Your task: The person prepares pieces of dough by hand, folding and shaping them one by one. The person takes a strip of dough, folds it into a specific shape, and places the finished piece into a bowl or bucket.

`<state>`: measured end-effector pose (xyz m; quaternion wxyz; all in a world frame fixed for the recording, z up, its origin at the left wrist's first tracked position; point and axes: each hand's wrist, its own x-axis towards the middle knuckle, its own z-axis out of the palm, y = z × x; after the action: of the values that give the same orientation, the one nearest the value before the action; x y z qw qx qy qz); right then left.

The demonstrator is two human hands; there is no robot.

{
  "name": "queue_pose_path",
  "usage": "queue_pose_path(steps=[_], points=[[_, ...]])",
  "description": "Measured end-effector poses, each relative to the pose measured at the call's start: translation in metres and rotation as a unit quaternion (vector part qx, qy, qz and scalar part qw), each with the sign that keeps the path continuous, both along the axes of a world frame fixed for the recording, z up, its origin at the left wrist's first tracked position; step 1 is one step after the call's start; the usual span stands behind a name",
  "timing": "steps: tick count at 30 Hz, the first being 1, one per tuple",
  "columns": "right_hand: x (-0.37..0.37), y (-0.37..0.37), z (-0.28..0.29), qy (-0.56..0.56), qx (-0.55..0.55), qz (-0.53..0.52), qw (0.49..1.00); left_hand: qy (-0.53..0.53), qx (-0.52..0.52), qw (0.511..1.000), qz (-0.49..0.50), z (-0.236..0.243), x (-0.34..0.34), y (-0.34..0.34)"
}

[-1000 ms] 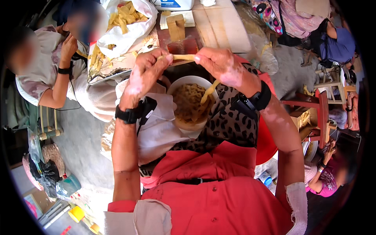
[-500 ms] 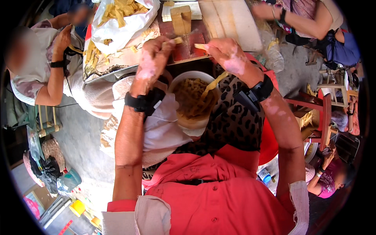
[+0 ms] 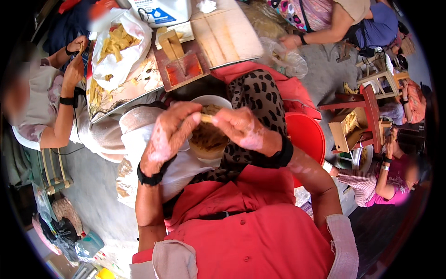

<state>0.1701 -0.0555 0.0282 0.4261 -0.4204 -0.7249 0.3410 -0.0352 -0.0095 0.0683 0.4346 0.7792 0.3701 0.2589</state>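
We have a round white tub [image 3: 213, 99] of yellow strips [image 3: 206, 139] before us; beyond, a white plastic bag [image 3: 142, 50] lies left on a patterned table [image 3: 147, 83]; a round red basin [image 3: 305, 135] sits right.

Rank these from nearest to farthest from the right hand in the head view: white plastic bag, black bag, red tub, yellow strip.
From the right hand:
1. Yellow strip, held in its fingers.
2. Red tub, to its right.
3. White plastic bag, on the table, upper left.
4. Black bag, at the picture's lower left.
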Motion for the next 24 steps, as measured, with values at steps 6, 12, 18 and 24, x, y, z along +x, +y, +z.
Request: queue_pose_path(steps=[6, 12, 18, 24], points=[[-0.003, -0.033, 0.002, 0.03, 0.016, 0.002, 0.999, -0.007, -0.078, 0.997, -0.027, 0.0, 0.006, -0.04], [-0.007, -0.042, 0.006, -0.038, 0.029, 0.024, 0.999, -0.08, -0.027, 0.996, -0.006, -0.004, -0.019, -0.045], [-0.023, -0.039, 0.016, -0.024, 0.041, 0.055, 0.997, 0.008, -0.054, 0.995, 0.088, 0.02, -0.059, -0.038], [-0.024, -0.038, 0.007, -0.052, 0.066, 0.075, 0.994, 0.13, 0.255, 0.958, -0.016, 0.039, -0.016, -0.054]])
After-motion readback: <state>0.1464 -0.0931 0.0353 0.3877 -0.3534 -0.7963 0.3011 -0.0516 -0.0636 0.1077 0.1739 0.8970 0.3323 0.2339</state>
